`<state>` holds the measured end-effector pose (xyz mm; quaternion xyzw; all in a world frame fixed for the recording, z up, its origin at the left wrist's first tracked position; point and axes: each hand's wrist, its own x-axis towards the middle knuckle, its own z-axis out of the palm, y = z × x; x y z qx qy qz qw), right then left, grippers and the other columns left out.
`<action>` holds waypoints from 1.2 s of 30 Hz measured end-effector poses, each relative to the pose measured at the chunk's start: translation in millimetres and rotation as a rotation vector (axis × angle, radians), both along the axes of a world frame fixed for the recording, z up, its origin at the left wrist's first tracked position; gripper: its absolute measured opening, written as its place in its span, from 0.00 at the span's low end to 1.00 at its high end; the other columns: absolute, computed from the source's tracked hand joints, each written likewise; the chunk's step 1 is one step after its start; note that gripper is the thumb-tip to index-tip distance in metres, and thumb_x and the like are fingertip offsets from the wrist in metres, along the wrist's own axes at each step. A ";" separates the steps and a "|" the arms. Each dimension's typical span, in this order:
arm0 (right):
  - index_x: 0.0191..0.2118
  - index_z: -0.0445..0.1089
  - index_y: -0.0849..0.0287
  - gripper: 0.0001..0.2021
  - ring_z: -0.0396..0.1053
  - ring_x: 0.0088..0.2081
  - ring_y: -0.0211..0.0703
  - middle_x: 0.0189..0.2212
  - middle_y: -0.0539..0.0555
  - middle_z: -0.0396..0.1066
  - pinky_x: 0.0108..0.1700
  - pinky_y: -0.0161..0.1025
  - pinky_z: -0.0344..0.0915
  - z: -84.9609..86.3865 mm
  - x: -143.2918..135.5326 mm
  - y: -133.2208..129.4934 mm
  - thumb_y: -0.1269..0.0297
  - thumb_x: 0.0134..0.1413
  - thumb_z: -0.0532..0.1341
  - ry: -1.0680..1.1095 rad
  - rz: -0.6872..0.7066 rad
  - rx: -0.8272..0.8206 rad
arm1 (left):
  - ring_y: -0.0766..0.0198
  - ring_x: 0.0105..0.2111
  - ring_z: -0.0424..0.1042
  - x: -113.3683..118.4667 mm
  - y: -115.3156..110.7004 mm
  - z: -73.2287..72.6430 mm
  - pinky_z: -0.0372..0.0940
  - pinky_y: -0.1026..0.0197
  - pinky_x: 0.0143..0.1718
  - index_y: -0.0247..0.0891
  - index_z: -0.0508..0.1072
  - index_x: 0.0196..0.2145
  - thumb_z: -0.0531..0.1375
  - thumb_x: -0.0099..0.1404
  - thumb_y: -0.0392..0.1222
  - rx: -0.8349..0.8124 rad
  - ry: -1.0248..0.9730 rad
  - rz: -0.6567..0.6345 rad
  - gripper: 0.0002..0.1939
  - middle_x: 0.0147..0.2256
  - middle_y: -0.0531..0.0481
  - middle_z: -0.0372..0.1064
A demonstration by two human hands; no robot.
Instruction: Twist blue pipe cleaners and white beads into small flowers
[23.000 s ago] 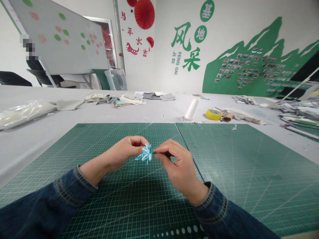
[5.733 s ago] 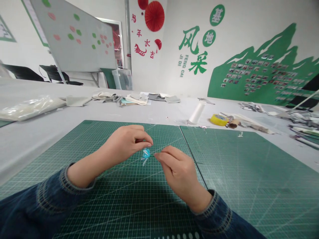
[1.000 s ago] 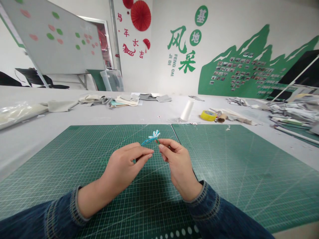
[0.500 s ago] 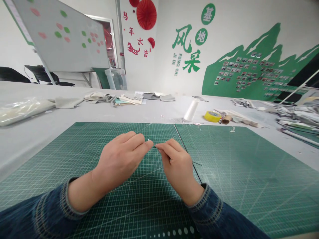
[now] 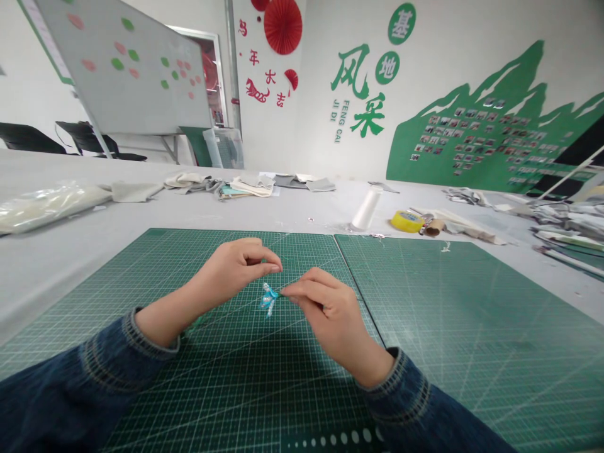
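A small blue beaded flower (image 5: 268,299) with pale, shiny beads points left above the green cutting mat (image 5: 264,377). Thumb and forefinger of my right hand (image 5: 337,314) pinch its short green stem. Just up and left of the flower is my left hand (image 5: 236,267), apart from it, with thumb and fingertips drawn together. Whatever lies between those fingertips, if anything, is too small to make out. Some green material (image 5: 195,324) shows by my left wrist, mostly hidden.
Beyond the mat stand a white thread cone (image 5: 367,211), a yellow tape roll (image 5: 407,221) and a cardboard tube (image 5: 433,227). Fabric pieces (image 5: 255,185) lie along the back. A plastic-wrapped bundle (image 5: 47,204) is at left, with more cloth piled at right.
My left hand has moved away from the right fingertips, up and left. The blue flower, hidden before, now shows in my right hand, which is slightly lower. The view has shifted slightly.
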<state>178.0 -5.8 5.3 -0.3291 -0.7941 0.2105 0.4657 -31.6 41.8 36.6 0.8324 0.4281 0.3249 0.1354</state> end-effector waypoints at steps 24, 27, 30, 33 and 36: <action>0.34 0.76 0.59 0.08 0.56 0.22 0.34 0.20 0.45 0.64 0.26 0.35 0.52 -8.6 -0.1 18.0 0.67 0.45 0.66 0.793 -0.201 -0.622 | 0.67 0.21 0.65 29.1 -38.1 -35.4 0.58 0.63 0.22 0.37 0.73 0.49 0.52 0.71 0.34 0.580 0.338 -0.076 0.13 0.24 0.55 0.69; 0.35 0.76 0.58 0.06 0.57 0.22 0.36 0.20 0.45 0.63 0.26 0.36 0.54 -12.4 2.0 19.9 0.68 0.49 0.64 0.672 -0.258 -0.550 | 0.66 0.22 0.64 30.5 -42.4 -27.5 0.57 0.62 0.24 0.38 0.73 0.45 0.52 0.70 0.33 0.669 0.331 -0.061 0.11 0.23 0.55 0.66; 0.35 0.77 0.57 0.06 0.64 0.28 0.39 0.26 0.49 0.69 0.31 0.38 0.60 -13.3 4.5 19.3 0.71 0.52 0.62 0.444 -0.358 -0.365 | 0.65 0.24 0.63 29.1 -44.2 -17.4 0.57 0.61 0.26 0.38 0.73 0.44 0.52 0.70 0.32 0.712 0.344 -0.056 0.11 0.24 0.54 0.67; 0.35 0.77 0.56 0.09 0.67 0.33 0.40 0.30 0.50 0.71 0.36 0.39 0.63 -11.6 5.8 15.3 0.73 0.57 0.59 0.190 -0.406 -0.138 | 0.63 0.25 0.60 25.1 -44.3 -6.4 0.54 0.59 0.27 0.39 0.74 0.43 0.54 0.70 0.33 0.768 0.375 -0.033 0.10 0.23 0.54 0.66; 0.38 0.77 0.55 0.12 0.68 0.33 0.40 0.32 0.51 0.71 0.37 0.39 0.64 -10.9 5.8 10.5 0.74 0.61 0.57 0.005 -0.383 -0.002 | 0.62 0.26 0.58 19.8 -42.5 3.9 0.49 0.58 0.27 0.41 0.75 0.42 0.57 0.69 0.35 0.811 0.378 0.029 0.08 0.22 0.55 0.65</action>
